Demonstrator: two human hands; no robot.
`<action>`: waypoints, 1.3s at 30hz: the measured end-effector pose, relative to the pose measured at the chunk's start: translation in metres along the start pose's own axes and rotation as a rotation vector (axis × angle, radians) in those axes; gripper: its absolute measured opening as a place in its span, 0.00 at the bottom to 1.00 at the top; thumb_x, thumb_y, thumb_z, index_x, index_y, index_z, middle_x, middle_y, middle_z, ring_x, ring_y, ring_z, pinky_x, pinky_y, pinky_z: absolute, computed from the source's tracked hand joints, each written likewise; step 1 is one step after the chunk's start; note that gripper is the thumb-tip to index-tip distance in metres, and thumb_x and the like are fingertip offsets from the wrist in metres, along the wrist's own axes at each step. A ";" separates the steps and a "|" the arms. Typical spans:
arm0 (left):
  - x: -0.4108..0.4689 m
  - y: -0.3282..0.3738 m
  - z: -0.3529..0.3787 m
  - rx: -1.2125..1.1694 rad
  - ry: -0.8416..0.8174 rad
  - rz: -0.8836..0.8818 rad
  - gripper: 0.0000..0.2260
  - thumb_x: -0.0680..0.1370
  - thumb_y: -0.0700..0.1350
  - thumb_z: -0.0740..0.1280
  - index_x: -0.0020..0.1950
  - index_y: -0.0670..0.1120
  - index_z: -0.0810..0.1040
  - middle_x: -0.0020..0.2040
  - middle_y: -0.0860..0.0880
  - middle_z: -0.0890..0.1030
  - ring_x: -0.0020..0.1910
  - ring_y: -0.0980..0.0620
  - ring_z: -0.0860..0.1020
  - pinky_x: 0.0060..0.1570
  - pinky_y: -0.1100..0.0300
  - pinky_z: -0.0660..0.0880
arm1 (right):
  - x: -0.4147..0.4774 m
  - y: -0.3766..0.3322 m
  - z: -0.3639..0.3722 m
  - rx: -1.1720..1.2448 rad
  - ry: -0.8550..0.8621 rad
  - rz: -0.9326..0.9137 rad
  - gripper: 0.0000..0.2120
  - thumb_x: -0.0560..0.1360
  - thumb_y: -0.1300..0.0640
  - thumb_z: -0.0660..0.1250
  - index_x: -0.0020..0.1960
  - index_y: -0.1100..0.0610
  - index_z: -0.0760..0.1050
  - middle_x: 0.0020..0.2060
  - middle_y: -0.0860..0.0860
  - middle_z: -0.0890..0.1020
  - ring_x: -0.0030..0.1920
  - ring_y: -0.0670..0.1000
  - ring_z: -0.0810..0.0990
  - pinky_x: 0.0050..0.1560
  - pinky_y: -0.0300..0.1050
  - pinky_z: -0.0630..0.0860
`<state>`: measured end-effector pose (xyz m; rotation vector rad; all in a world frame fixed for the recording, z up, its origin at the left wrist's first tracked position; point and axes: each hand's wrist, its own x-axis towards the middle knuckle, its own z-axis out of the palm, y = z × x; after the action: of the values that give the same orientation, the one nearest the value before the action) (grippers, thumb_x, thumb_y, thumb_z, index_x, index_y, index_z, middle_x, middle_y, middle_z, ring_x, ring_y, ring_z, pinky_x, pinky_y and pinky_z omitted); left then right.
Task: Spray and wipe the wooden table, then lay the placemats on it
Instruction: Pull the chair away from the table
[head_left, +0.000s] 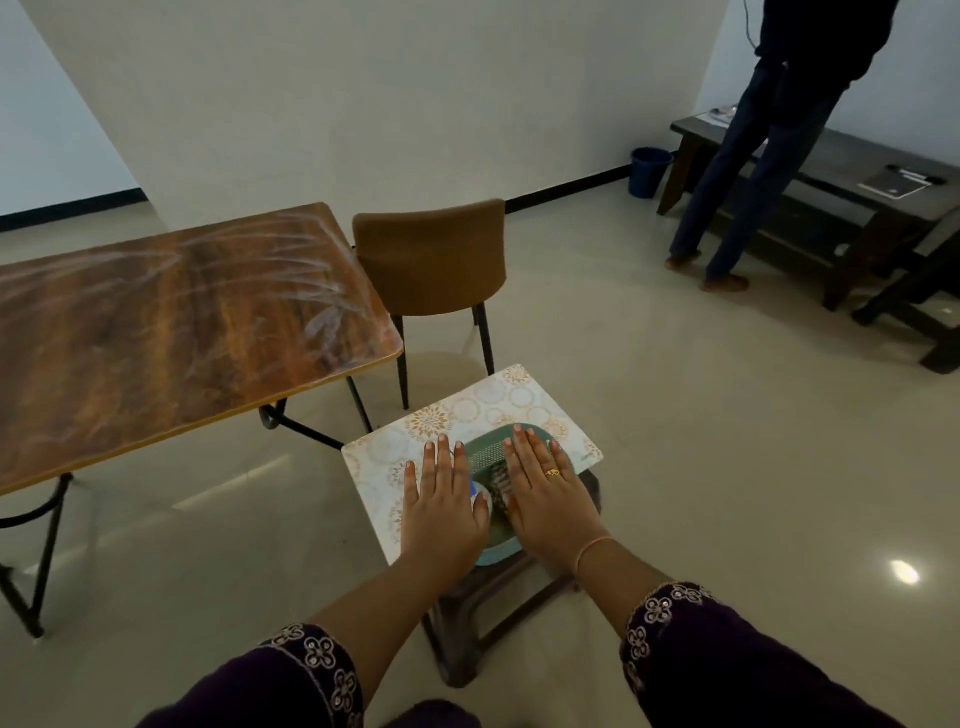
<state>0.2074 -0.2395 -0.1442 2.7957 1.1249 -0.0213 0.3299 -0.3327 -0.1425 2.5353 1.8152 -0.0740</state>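
Placemats (470, 415) on stool under both hands: left hand (444, 512), right hand (550, 499) flat, fingers spread (gripping nothing).

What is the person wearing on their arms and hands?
Both arms wear dark purple sleeves with pale flower embroidery along the cuffs. The right hand has a gold ring on one finger and a thin bangle at the wrist. The left hand is bare.

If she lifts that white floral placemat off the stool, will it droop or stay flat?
The white floral-patterned placemat probably stays fairly flat: its edges overhang the dark brown stool without sagging. It looks thin, so likely light. The green oval mat lying on top might slide off if tilted.
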 end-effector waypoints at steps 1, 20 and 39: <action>0.002 0.007 0.002 0.000 -0.005 0.003 0.30 0.80 0.56 0.46 0.77 0.44 0.40 0.78 0.44 0.40 0.77 0.45 0.38 0.73 0.47 0.36 | -0.001 0.009 0.001 0.000 -0.018 0.015 0.30 0.81 0.48 0.45 0.77 0.62 0.40 0.77 0.59 0.43 0.77 0.58 0.40 0.75 0.56 0.36; 0.114 0.088 0.018 -0.051 -0.093 0.110 0.29 0.81 0.55 0.45 0.77 0.44 0.40 0.78 0.44 0.39 0.77 0.46 0.37 0.72 0.49 0.34 | 0.056 0.125 0.010 0.024 -0.036 0.062 0.30 0.82 0.47 0.42 0.77 0.62 0.39 0.77 0.59 0.40 0.77 0.57 0.36 0.74 0.54 0.33; 0.285 0.290 0.034 -0.120 -0.100 -0.251 0.29 0.81 0.55 0.45 0.77 0.46 0.38 0.78 0.45 0.37 0.76 0.46 0.36 0.74 0.46 0.37 | 0.154 0.408 -0.005 -0.016 -0.043 -0.277 0.30 0.82 0.48 0.44 0.78 0.61 0.40 0.77 0.58 0.42 0.77 0.57 0.39 0.75 0.53 0.37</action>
<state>0.6146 -0.2551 -0.1628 2.5044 1.3935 -0.1126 0.7653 -0.3187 -0.1495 2.2351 2.1265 -0.1170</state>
